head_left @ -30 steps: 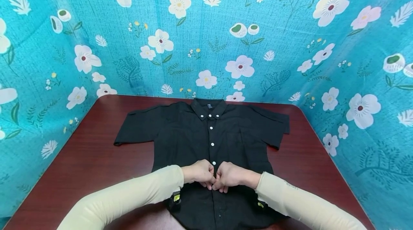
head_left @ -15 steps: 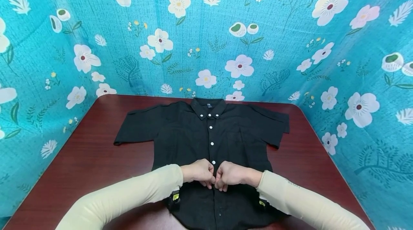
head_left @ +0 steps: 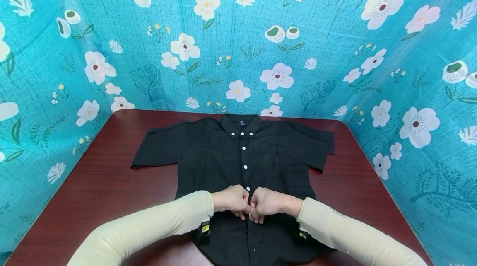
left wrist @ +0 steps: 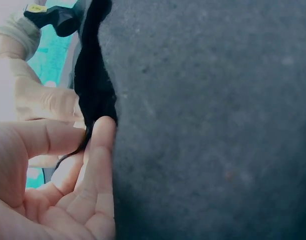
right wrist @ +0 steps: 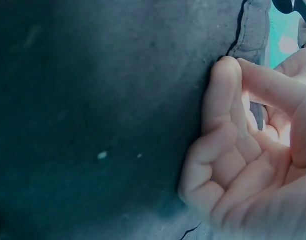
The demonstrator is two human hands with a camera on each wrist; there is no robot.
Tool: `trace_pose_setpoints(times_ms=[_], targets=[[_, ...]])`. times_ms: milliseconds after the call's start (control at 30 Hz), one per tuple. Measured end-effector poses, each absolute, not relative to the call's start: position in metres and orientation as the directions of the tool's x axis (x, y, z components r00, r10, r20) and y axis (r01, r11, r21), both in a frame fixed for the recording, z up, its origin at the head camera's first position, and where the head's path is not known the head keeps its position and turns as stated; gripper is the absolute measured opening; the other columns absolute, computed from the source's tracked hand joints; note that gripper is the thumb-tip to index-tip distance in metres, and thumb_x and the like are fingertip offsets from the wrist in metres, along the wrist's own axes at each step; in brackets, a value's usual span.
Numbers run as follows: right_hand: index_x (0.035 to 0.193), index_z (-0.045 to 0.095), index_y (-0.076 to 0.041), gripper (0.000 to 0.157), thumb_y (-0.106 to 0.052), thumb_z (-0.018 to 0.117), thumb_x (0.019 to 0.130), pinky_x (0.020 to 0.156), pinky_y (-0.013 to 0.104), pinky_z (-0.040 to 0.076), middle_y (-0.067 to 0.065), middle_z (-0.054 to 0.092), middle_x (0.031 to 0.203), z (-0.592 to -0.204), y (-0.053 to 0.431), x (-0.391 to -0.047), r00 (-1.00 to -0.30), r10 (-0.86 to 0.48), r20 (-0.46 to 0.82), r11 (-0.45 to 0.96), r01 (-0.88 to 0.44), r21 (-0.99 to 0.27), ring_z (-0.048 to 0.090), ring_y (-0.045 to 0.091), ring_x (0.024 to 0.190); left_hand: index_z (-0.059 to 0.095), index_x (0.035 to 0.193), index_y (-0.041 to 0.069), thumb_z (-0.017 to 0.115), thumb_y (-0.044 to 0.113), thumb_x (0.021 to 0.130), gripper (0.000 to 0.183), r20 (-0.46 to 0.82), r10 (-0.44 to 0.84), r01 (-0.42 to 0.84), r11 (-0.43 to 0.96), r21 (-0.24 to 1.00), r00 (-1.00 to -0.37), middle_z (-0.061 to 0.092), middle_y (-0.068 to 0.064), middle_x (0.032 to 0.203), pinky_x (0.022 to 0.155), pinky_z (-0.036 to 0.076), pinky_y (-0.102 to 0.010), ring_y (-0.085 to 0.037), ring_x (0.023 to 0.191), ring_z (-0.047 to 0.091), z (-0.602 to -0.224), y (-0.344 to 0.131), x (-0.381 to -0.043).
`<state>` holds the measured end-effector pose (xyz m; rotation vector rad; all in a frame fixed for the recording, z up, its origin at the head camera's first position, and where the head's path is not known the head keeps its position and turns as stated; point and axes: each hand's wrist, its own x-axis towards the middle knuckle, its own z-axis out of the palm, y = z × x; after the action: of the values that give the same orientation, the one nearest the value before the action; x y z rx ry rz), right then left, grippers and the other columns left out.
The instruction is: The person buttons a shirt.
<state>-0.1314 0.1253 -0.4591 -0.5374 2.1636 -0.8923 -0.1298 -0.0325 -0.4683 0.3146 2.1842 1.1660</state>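
Observation:
A black short-sleeved shirt [head_left: 208, 154] lies face up on the table, its collar at the far edge and white buttons down its front. My left hand [head_left: 232, 199] pinches the cloth at the front placket, below a white button [head_left: 248, 189]. In the left wrist view, thumb and fingers [left wrist: 103, 135] grip a dark fold of the shirt. Right beside it, my right hand [head_left: 266, 202] pinches the same placket, the two hands' fingertips meeting. The right wrist view has its thumb and index finger [right wrist: 225, 75] together at the stitched edge. Whatever lies between the fingertips is mostly hidden.
The dark red wooden table [head_left: 108, 166] carries the shirt, with bare wood to both sides. A turquoise flowered curtain [head_left: 238, 50] hangs behind and along the sides. Light sleeves [head_left: 156, 220] cover my forearms, with a small black wrist camera [head_left: 203, 230] under the left one.
Both hands stay at the same part of the placket. Their fingertips shift only slightly, the right ones a little to the right, and the shirt keeps its place.

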Motion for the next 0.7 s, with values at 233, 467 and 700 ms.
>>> trace_pose_setpoints(times_ms=[233,467,700], targets=[[0.065,0.069,-0.002,0.010,-0.001,0.073,0.074,0.041,0.019,0.037,0.006,0.065,0.057,-0.4603,0.1263,-0.1292,-0.682,-0.575,-0.451,0.652,-0.050,-0.757,0.065,0.019,0.051,0.048,0.055,0.007,0.066,-0.007,0.072,0.029,-0.400,0.450,-0.083,0.576,0.813,-0.798,0.063,-0.012,0.054,0.045,0.050,-0.025,-0.019,0.051,0.066,-0.4680,-0.0329,-0.1261],[0.064,0.069,-0.004,0.009,-0.001,0.076,0.070,0.041,0.019,0.040,0.005,0.065,0.056,-0.4635,0.1268,-0.1266,-0.742,-0.531,-0.409,0.636,-0.030,-0.771,0.063,0.015,0.049,0.046,0.057,0.008,0.065,-0.008,0.074,0.030,-0.433,0.437,-0.176,0.514,0.840,-0.788,0.064,-0.014,0.057,0.047,0.051,-0.026,-0.020,0.054,0.066,-0.4688,-0.0337,-0.1254],[0.062,0.070,-0.007,0.011,-0.002,0.076,0.069,0.041,0.018,0.039,0.000,0.063,0.053,-0.4645,0.1246,-0.1277,-0.735,-0.553,-0.391,0.658,-0.098,-0.747,0.061,0.012,0.046,0.045,0.062,0.008,0.064,-0.012,0.069,0.029,-0.464,0.415,-0.243,0.483,0.841,-0.782,0.064,-0.016,0.058,0.046,0.050,-0.025,-0.016,0.050,0.064,-0.4708,-0.0340,-0.1270]])
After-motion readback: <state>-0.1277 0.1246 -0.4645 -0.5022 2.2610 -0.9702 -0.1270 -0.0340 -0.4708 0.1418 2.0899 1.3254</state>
